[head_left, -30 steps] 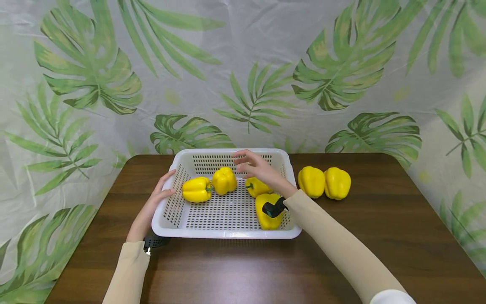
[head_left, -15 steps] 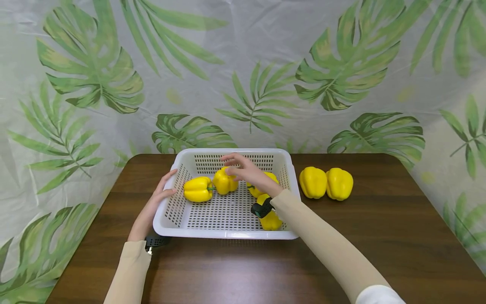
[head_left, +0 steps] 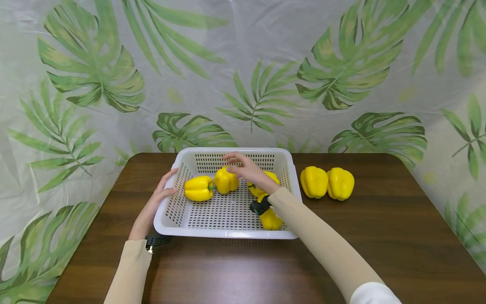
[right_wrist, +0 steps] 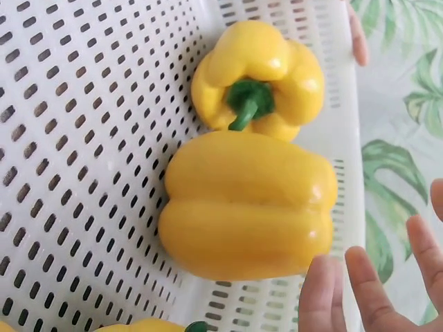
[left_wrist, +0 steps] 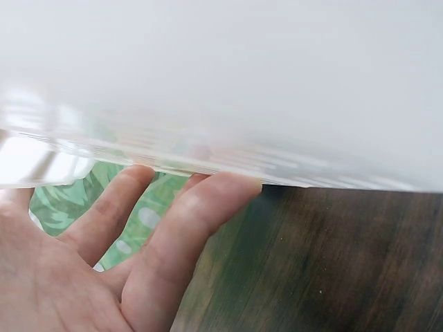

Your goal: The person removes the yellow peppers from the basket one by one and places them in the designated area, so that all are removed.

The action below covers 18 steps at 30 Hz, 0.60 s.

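Observation:
In the head view, a white perforated basket [head_left: 228, 233] holds several yellow bell peppers. My left hand [head_left: 151, 204] touches its left rim with fingers and thumb spread; the left wrist view has the fingertips [left_wrist: 239, 185] right at the white wall. Over the basket hovers my right hand [head_left: 252, 173], fingers apart, thumb overlapping a bell pepper [head_left: 224, 180]. That bell pepper [right_wrist: 249, 207] fills the middle of the right wrist view, with the right fingers [right_wrist: 370, 290] beside its end. Another bell pepper [head_left: 198, 188] lies left of it, its green stem pointing at it.
Under my right forearm, one bell pepper [head_left: 271, 220] is partly covered at the basket's front right, another [head_left: 253, 190] behind it. Outside, to the right, a pair of bell peppers [head_left: 314, 182] stand together on the brown wooden table [head_left: 379, 236]. A leaf-print cloth [head_left: 262, 50] hangs behind.
My right hand has moved left, from above the right side of the basket to beside the bell pepper in its middle. My left hand keeps its place at the rim.

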{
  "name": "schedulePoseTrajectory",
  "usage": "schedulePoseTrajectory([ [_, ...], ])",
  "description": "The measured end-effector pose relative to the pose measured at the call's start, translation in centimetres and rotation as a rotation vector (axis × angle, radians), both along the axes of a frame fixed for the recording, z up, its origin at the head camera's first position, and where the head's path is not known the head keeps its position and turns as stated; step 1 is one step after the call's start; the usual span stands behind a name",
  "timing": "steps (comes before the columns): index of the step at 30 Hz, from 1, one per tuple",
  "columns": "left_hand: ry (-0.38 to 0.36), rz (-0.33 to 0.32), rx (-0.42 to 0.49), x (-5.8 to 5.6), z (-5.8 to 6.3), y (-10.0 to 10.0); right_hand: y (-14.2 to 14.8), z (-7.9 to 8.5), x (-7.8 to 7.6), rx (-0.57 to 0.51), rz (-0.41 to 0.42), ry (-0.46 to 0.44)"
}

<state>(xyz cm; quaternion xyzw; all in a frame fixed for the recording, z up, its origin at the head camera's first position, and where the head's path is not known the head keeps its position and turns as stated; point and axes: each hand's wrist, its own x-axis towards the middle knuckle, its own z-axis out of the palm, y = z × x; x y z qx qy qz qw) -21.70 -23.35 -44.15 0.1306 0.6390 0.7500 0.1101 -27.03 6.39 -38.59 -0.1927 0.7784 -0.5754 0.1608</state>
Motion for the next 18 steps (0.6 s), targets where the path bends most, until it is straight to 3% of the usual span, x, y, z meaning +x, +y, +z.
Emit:
schedulePoseTrajectory([
  [7,-0.006,0.001,0.015,0.0,0.0,0.1,0.0,-0.7,-0.4,0.081,-0.007,-0.023],
  [18,-0.013,0.018,0.013,0.1,0.0,0.1,-0.3,-1.2,-0.1,0.275,0.126,0.127],
])
